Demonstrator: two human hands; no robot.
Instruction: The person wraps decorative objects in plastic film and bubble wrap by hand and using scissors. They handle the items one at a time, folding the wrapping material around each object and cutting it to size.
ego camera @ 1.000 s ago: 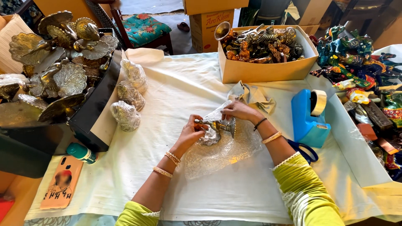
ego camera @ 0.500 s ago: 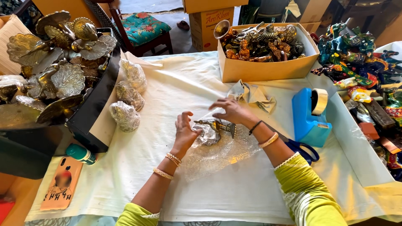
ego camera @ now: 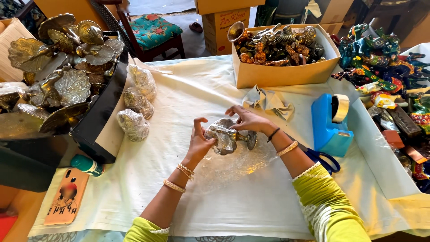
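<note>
Head view: brass figurine point(ego camera: 228, 136), silvery-gold, half swathed in clear bubble wrap point(ego camera: 237, 161), lies on the white cloth point(ego camera: 188, 94). Left hand point(ego camera: 199, 141) cups its wrapped end; right hand point(ego camera: 246, 120) clasps its top. Blue tape dispenser point(ego camera: 330, 125) stands right of it.

Bright, even daylight, soft shadows, glints on the brass pieces point(ego camera: 62, 67), slight wide-angle bending at edges.
</note>
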